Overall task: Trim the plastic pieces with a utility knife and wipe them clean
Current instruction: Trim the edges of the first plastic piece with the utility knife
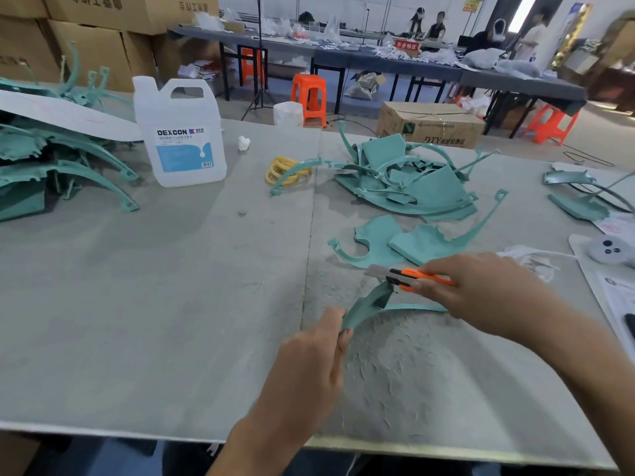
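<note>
1. At the near right of the table (pixel 171 304), the left hand (pixel 309 352) pinches the near end of a curved teal plastic piece (pixel 367 305). The right hand (pixel 481 290) is wrapped round an orange utility knife (pixel 409 278), blade out, at the piece's far upper edge.
2. The blade points left. If it skips off the edge, it could run down the curve toward the pinching fingers.
3. The piece looks thin and is pinched at one end only, so pressure may flex it and the blade may gouge rather than shave.
4. Teal shavings (pixel 395 365) lie thick under both hands and could cling to the piece, making the wipe harder.
5. Two loose pieces (pixel 395 242) lie just beyond the knife. Whether they are trimmed I cannot tell, so a mix-up is possible.
</note>
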`<state>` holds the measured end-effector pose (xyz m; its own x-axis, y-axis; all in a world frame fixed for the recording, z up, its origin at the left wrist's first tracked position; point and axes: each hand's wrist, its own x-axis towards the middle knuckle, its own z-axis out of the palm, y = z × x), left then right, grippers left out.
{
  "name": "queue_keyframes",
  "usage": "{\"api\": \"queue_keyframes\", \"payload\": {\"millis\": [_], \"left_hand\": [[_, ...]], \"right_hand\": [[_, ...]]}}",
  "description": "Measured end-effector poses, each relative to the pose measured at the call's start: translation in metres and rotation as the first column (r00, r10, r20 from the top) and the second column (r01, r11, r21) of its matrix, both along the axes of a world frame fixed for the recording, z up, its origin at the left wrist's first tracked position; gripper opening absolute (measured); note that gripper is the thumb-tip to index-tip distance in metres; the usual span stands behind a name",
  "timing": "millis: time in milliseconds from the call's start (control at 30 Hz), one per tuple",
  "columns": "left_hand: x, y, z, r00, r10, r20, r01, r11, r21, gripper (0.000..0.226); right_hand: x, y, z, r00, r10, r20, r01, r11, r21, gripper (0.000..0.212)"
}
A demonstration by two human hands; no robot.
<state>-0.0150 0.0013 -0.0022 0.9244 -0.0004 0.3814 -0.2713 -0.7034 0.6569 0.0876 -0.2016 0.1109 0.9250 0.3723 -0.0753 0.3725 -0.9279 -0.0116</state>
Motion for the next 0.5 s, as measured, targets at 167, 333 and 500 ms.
{"api": "queue_keyframes", "payload": {"millis": [167, 333, 500], "left_hand": [[-0.002, 0.005, 0.005, 1.0, -0.014, -0.013, 0.013, 0.994, -0.11, 0.009], [0.004, 0.02, 0.023, 0.988, -0.128, -0.082, 0.06, 0.823, -0.565, 0.015], [0.02, 0.027, 0.034, 0.998, -0.039, -0.039, -0.017, 0.457, -0.889, 0.039]], "right_hand": [[0.003, -0.003, -0.006, 0.982, -0.013, 0.187, -0.011, 0.992, 0.129, 0.044], [0.005, 0.005, -0.011, 0.994, 0.034, -0.107, 0.025, 0.861, 0.508, 0.039], [-0.008, 0.012, -0.021, 0.928, 0.17, -0.331, 0.19, 0.549, 0.814, 0.025]]}}
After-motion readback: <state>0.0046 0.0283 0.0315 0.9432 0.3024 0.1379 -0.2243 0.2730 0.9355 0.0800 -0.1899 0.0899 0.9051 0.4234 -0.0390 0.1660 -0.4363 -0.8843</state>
